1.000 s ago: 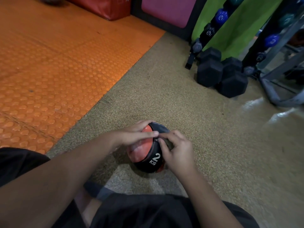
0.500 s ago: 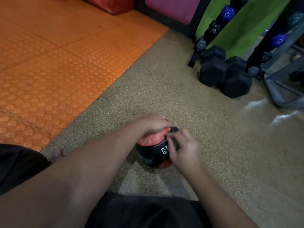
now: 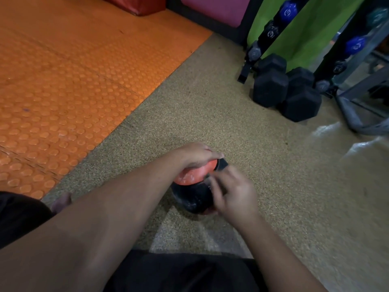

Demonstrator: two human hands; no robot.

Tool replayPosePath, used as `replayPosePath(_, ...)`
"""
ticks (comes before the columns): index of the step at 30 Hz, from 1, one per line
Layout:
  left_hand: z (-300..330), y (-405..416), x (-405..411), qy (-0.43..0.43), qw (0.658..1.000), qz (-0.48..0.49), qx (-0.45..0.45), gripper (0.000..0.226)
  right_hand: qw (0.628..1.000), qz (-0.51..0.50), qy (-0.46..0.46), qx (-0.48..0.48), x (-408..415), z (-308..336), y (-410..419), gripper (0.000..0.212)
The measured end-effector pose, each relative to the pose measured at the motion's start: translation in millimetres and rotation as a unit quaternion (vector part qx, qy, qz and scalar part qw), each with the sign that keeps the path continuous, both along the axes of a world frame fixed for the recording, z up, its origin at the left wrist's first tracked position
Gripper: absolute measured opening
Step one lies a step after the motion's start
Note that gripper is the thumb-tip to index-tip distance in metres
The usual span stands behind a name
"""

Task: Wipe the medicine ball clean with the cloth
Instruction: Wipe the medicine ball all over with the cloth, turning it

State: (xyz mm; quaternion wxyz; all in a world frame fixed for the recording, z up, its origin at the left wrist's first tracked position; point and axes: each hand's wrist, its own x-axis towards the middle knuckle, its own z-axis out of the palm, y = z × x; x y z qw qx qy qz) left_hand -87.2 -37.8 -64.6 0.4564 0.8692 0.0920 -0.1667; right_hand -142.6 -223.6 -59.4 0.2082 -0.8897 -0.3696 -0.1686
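1. Two hands are on the work. The round red-and-black rubber medicine ball [image 3: 194, 186] sits on the speckled tan rubber floor [image 3: 210, 114], just ahead of the person's black-clad lap and near the edge of the orange studded floor mat [image 3: 63, 81].
2. Left hand [image 3: 194, 155]: it lies over the top of the ball, fingers curved down over the red panel – a steadying hold, as far as can be judged. A strip of dark cloth [image 3: 222, 164] shows at its fingertips, on the far upper side of the ball; whether these fingers also pinch the cloth cannot be told.
3. Right hand [image 3: 232, 193]: it is against the right side of the ball, over the black panel, fingers bent. It is motion-blurred, so whether it grips the cloth or only presses the ball cannot be told.
4. Progress – judged from the ball's surface: pale smears or sheen show on the red panel and on the lower black panel. Wiping appears to be in hand but not finished. The underside, resting on the floor, is hidden, and its condition is unknown.
5. Remaining work, as a judgement: pass the cloth over the marked panels, then turn the ball to reach the face now on the floor.
6. Surroundings: black hexagonal rubber dumbbells [image 3: 286, 91] stand well apart from the ball, beside a black dumbbell rack [image 3: 271, 32].
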Motion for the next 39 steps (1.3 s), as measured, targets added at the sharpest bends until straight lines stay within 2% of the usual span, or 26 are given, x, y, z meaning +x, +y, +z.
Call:
replayPosePath(2,-2,1,-1,0.002,1.000,0.001,-0.016,0.050,0.991,-0.108,0.007,0.084,15,2,-3,0.014)
replayPosePath(3,-2,1,-1,0.002,1.000,0.002,-0.024,0.049,0.990,-0.113,-0.006,0.085,13,1,-2,0.013)
replayPosePath(4,-4,2,-1,0.003,0.999,0.004,-0.033,0.048,0.994,-0.088,-0.020,0.060,2,1,1,0.013)
replayPosePath(7,-7,7,-3,-0.008,0.999,0.019,-0.038,0.055,0.990,0.078,-0.067,-0.093,-31,-3,2,0.012)
replayPosePath(8,-9,9,-3,-0.004,0.999,0.021,-0.038,0.062,0.988,0.098,-0.065,-0.104,-33,-2,-1,0.012)
replayPosePath(9,-10,11,-4,-0.005,0.999,0.022,-0.038,0.073,0.994,0.080,-0.041,-0.065,-26,-4,-5,0.011)
replayPosePath(10,-14,14,-5,-0.005,0.999,0.026,-0.041,0.086,0.999,0.027,0.003,0.017,-19,-2,-7,0.009)
replayPosePath(11,-17,18,-7,-0.010,0.998,0.023,-0.050,0.091,0.988,-0.055,0.065,0.127,-8,0,-10,0.006)
replayPosePath(12,-19,22,-11,-0.014,0.998,0.018,-0.059,0.083,0.950,-0.146,0.136,0.242,3,3,-13,0.009)
replayPosePath(13,-19,25,-17,-0.018,0.998,0.005,-0.051,0.067,0.889,-0.223,0.209,0.341,13,2,-19,0.012)
replayPosePath(14,-15,28,-24,-0.023,0.999,-0.012,-0.044,0.054,0.825,-0.269,0.276,0.414,21,0,-25,0.014)
replayPosePath(15,-13,30,-31,-0.035,0.998,-0.034,-0.032,0.048,0.780,-0.294,0.329,0.443,26,-2,-29,0.015)
replayPosePath(16,-7,29,-38,-0.041,0.996,-0.074,-0.006,0.051,0.748,-0.298,0.386,0.450,30,-3,-30,0.015)
replayPosePath(18,3,21,-48,-0.047,0.985,-0.149,0.066,0.077,0.693,-0.296,0.503,0.422,27,-6,-31,0.007)
replayPosePath(20,17,11,-58,-0.080,0.977,-0.158,0.122,0.090,0.655,-0.301,0.584,0.373,19,-6,-33,0.041)
replayPosePath(22,21,8,-73,-0.111,0.989,-0.060,0.081,0.091,0.651,-0.280,0.624,0.330,14,1,-37,0.066)
replayPosePath(23,18,10,-84,-0.096,0.995,0.013,0.032,0.097,0.660,-0.266,0.635,0.302,12,4,-40,0.062)
replayPosePath(24,14,13,-97,-0.053,0.996,0.070,-0.020,0.107,0.664,-0.251,0.645,0.282,9,7,-44,0.049)
replayPosePath(25,3,13,-111,-0.007,0.993,0.101,-0.067,0.115,0.660,-0.240,0.658,0.273,8,9,-46,0.038)
replayPosePath(26,-2,10,-126,0.037,0.986,0.112,-0.118,0.117,0.646,-0.235,0.675,0.267,4,11,-46,0.038)
replayPosePath(28,-5,2,-140,0.061,0.972,0.120,-0.195,0.111,0.627,-0.213,0.703,0.261,-5,12,-43,0.060)
replayPosePath(29,-4,1,-140,0.040,0.971,0.114,-0.205,0.109,0.627,-0.198,0.700,0.279,-8,11,-42,0.069)
replayPosePath(30,-2,5,-137,0.012,0.975,0.101,-0.197,0.108,0.624,-0.185,0.692,0.311,-10,9,-42,0.070)
replayPosePath(32,6,25,-126,-0.032,0.980,0.071,-0.184,0.108,0.623,-0.156,0.676,0.361,-14,8,-40,0.056)
replayPosePath(35,4,63,-119,-0.028,0.987,0.027,-0.157,0.117,0.635,-0.097,0.670,0.373,-23,4,-28,0.042)
replayPosePath(39,-18,91,-134,0.000,0.988,0.009,-0.156,0.112,0.671,-0.111,0.676,0.283,-29,-8,-7,0.062)
